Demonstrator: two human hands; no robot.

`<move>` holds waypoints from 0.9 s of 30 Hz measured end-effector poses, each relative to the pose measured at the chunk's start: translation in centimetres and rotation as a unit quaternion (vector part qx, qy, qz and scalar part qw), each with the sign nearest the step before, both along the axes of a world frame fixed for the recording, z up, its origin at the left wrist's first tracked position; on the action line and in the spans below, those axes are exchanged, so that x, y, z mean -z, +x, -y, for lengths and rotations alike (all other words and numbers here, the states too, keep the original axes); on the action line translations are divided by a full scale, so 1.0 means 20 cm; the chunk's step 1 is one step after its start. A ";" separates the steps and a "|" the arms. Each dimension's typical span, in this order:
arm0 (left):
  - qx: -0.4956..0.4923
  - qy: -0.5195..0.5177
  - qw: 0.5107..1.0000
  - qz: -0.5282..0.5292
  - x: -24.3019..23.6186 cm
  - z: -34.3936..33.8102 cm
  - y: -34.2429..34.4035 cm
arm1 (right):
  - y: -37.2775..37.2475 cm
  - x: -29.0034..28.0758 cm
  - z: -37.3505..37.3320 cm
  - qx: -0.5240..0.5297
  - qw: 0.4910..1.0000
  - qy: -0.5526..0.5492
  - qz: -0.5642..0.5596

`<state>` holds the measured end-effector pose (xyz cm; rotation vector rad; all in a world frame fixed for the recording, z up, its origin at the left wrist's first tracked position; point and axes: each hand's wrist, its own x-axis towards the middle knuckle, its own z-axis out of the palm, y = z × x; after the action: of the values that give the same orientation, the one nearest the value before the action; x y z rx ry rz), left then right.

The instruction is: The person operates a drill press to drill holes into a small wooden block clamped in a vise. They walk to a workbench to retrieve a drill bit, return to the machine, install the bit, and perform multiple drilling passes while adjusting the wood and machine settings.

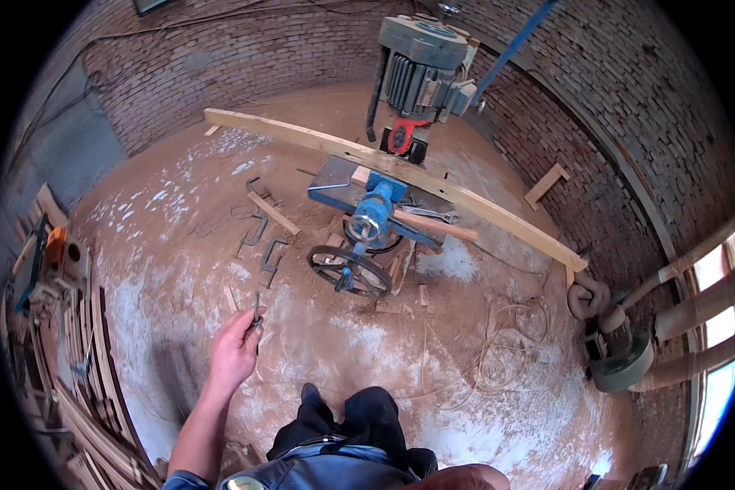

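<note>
— Left hand, how recorded?
— The left hand is closed narrowly round one slender dark metal piece, exact kind not discernible, held near-left of the blue vise.
— And the right hand?
— Out of view; its state cannot be told.
— Items listed about the vise?
— One long timber beam, laid crosswise along its far side. One finned electric motor, mounted above and beyond it. One spoked handwheel, fitted on its near side. One wrench, placed just right. Several C-clamps, scattered over the floor to its left.
</note>
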<state>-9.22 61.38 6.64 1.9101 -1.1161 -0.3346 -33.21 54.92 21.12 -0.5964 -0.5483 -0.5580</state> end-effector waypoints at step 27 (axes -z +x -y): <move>0.208 0.289 0.850 0.389 0.54 2.68 0.74 | -0.42 1.28 1.13 0.486 0.545 0.455 -0.509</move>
<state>5.63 7.87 -4.23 2.3999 -2.1864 -0.1163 -41.52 32.42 -4.54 -0.0445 1.3055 -1.2642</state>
